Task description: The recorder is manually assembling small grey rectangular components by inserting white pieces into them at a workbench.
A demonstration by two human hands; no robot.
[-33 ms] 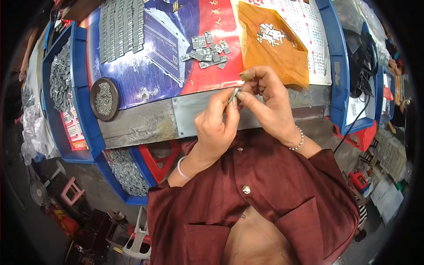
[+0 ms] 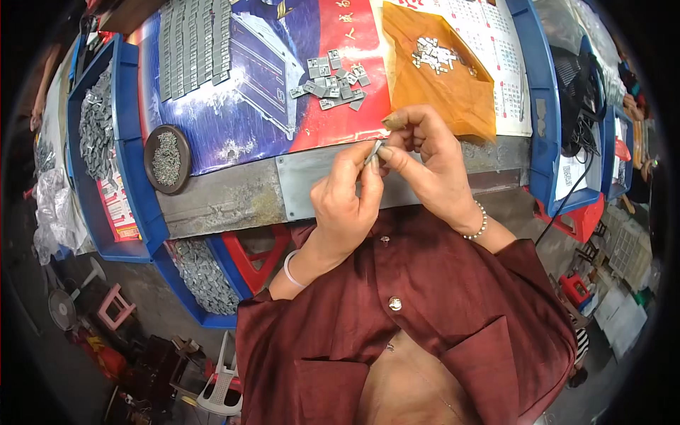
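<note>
My left hand (image 2: pixel 347 202) pinches a small grey flat piece (image 2: pixel 375 149) between thumb and forefinger, near the front edge of the bench. My right hand (image 2: pixel 432 159) meets it there, its thumb pressed to the piece and its other fingers curled. The right forefinger is bent above, its tip brownish. Fingers hide much of the piece. Just beyond lies a loose heap of grey rectangular pieces (image 2: pixel 331 83) on a printed sheet. Small white parts (image 2: pixel 433 57) are piled on orange-brown paper (image 2: pixel 460 99) to the right.
Rows of grey pieces (image 2: pixel 195 46) lie at the far left. A round dark dish (image 2: pixel 185 152) holds tiny metal parts. Blue bins with grey pieces (image 2: pixel 95 127) (image 2: pixel 202 276) stand left and below the bench; another blue bin (image 2: pixel 542 106) stands right, with a black cable (image 2: pixel 577 180).
</note>
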